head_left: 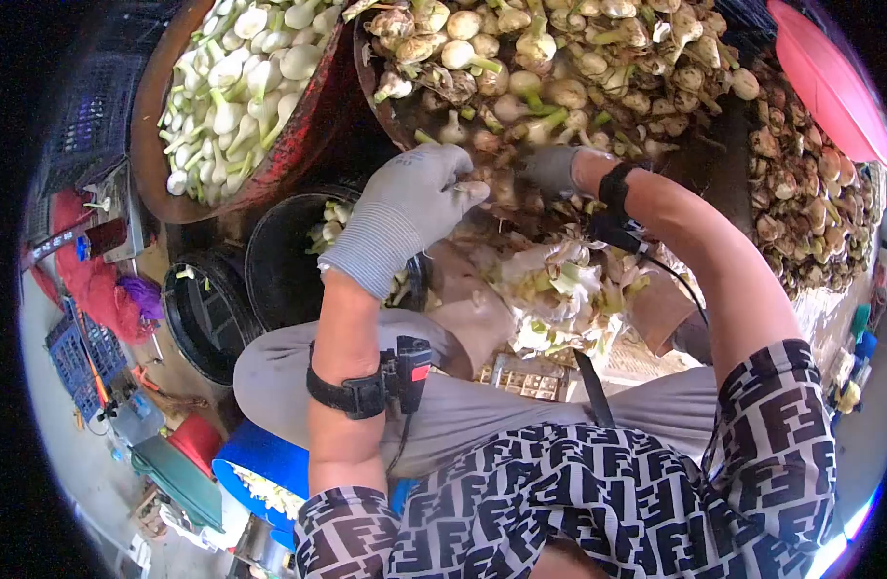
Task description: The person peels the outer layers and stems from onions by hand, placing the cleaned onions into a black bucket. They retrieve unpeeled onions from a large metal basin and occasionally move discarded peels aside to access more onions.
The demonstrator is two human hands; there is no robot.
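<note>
My left hand [409, 207], in a grey knit glove, curls its fingers around a small pale bulb at the near edge of a heap of untrimmed bulbs [559, 58]. My right hand [551, 169], also gloved in grey, reaches into the same heap close beside the left; what its fingers hold is hidden. Both forearms wear black wrist straps with small devices. A pile of peeled skins and green trimmings [559, 289] lies below the hands, over my lap.
A round rusty basin [299, 135] at upper left holds cleaned white bulbs. Two black buckets [270, 261] stand beside my knee. More unpeeled bulbs [810, 203] spread along the right. A red lid [834, 82], blue crates [81, 352] and a blue stool [260, 458] surround me.
</note>
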